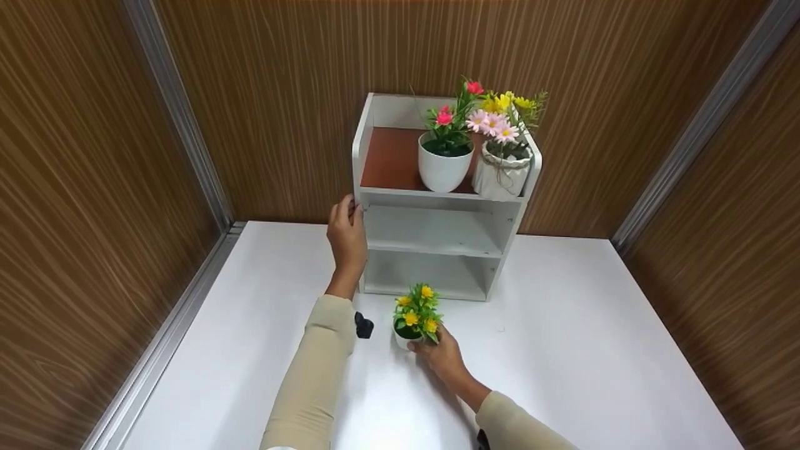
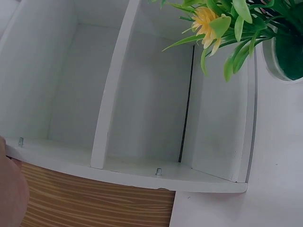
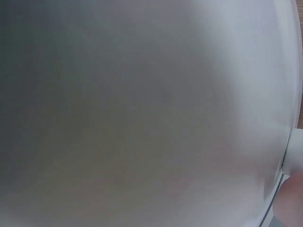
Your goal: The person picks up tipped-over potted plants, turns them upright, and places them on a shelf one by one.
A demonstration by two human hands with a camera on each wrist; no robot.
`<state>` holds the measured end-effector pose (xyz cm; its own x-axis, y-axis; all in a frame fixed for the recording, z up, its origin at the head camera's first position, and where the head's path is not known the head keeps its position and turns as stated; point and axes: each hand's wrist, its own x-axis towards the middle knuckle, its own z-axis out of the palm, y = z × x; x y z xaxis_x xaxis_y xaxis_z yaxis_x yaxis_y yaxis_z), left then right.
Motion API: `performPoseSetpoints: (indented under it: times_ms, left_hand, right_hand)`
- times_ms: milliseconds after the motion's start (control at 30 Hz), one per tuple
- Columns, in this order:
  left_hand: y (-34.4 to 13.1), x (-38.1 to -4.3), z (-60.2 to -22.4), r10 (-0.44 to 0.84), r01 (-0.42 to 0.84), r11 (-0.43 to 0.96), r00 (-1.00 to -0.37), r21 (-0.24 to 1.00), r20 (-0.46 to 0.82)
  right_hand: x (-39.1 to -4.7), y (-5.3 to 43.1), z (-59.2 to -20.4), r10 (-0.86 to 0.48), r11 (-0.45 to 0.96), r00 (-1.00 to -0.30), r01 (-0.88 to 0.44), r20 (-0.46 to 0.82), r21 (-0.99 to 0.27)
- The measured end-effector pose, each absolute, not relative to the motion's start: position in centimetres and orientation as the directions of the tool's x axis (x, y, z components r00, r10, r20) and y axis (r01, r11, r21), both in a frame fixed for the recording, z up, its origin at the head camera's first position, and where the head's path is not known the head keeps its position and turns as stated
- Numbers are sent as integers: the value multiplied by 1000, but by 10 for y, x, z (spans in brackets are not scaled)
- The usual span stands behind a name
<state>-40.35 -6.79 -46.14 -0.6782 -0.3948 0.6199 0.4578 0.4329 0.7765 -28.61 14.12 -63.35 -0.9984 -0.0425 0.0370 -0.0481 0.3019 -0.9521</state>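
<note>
In the head view my left hand (image 1: 347, 234) holds the left side panel of a small white shelf unit (image 1: 431, 228), below its top board. Part of that hand shows at the left edge of the left wrist view. My right hand (image 1: 442, 357) grips a small white pot of yellow artificial flowers (image 1: 417, 312) from its right side, in front of the shelf's bottom compartment. Its leaves and a yellow flower (image 2: 206, 26) come into the left wrist view. The right wrist view is mostly filled by a blurred pale surface, with a bit of finger (image 3: 289, 201) at lower right.
On the shelf's brown top stand a white pot with red flowers (image 1: 445, 165) and a whitish pot with pink and yellow flowers (image 1: 502, 175), tied with twine. Beneath are two compartments. The white table (image 1: 594, 350) meets wood-grain walls (image 1: 281, 112) at the back and sides.
</note>
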Motion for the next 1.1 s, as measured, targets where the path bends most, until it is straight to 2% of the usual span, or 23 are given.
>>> performPoseSetpoints:
  times_ms: [233, 500, 800, 1100]
  left_hand:
    - [-68, -402, -462, -380, 461, 399, -704, 793, 600]
    - [-67, -401, -462, -383, 458, 399, -704, 794, 598]
    - [-67, -401, -462, -385, 455, 413, -698, 789, 604]
    - [-68, -401, -460, -388, 444, 421, -700, 791, 600]
  right_hand:
    - [-288, 141, -633, -20, 285, -998, -62, 59, -957]
    - [-286, 143, -628, -22, 140, -999, -37, 34, -989]
    - [-280, 148, -605, 29, 216, -996, -73, 81, -974]
    - [-269, 150, -559, 88, 263, -986, -113, 141, -958]
